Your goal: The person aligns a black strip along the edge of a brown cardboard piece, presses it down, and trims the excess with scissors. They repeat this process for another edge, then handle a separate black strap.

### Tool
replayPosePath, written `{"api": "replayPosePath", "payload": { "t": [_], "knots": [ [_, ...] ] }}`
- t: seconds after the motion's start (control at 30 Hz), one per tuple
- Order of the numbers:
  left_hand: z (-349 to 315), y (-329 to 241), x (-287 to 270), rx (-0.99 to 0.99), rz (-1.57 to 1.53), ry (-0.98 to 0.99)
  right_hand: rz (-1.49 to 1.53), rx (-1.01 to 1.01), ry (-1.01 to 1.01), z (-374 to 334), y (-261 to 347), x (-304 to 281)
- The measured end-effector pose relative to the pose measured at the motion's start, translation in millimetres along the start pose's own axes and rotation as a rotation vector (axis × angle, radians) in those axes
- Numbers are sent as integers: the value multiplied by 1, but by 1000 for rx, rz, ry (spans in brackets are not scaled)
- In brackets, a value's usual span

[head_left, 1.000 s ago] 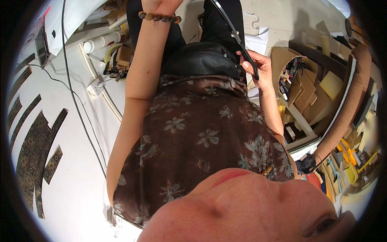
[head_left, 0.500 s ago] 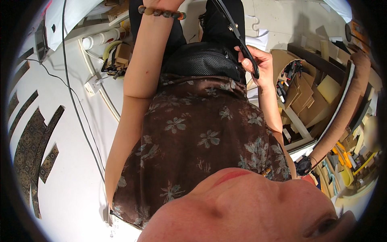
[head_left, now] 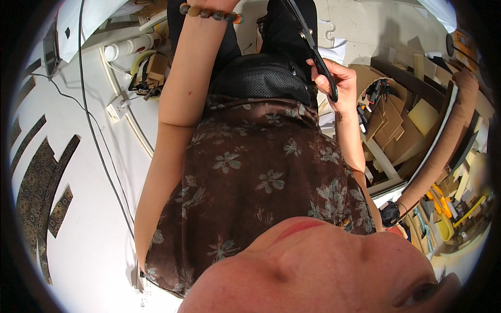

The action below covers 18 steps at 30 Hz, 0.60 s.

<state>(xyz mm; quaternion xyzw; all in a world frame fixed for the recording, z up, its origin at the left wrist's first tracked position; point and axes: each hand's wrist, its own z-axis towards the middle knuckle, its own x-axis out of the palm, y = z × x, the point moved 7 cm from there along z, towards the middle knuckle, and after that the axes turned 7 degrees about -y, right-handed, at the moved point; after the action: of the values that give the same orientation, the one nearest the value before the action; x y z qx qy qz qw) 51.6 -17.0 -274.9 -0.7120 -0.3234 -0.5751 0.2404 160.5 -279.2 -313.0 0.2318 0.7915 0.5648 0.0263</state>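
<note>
My right hand (head_left: 336,83) is closed around the lower end of a long, slim black tool (head_left: 313,49). Shiny metal rivets show partway along it, and its far end runs out past the top edge, so its exact kind is unclear. My thumb lies against its side. At the top edge, only the wrist end of my left hand (head_left: 214,4) shows, below it a bracelet of brown beads (head_left: 210,14); those fingers are out of frame. A black mesh waist bag (head_left: 258,78) sits on my lap between both forearms.
Patterned dark fabric pieces (head_left: 35,180) lie on the white table (head_left: 94,208) at left, with a black cable (head_left: 97,130) across it. A box of cardboard pieces (head_left: 386,122) stands at right, beside a curved brown padded edge (head_left: 443,141). White rolls (head_left: 128,49) are at upper left.
My right hand and the black tool have shifted slightly to the right. The grip looks the same, and my left arm has barely moved.
</note>
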Motion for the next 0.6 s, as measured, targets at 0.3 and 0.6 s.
{"api": "replayPosePath", "payload": {
  "t": [0.3, 0.6],
  "knots": [
    [0, -1, 2, -8, -19, 14, -54, 20, -18, 0, 3, -6],
    [0, -5, 7, 19, 299, 207, -55, 14, -19, 1, 7, -5]
  ]
}}
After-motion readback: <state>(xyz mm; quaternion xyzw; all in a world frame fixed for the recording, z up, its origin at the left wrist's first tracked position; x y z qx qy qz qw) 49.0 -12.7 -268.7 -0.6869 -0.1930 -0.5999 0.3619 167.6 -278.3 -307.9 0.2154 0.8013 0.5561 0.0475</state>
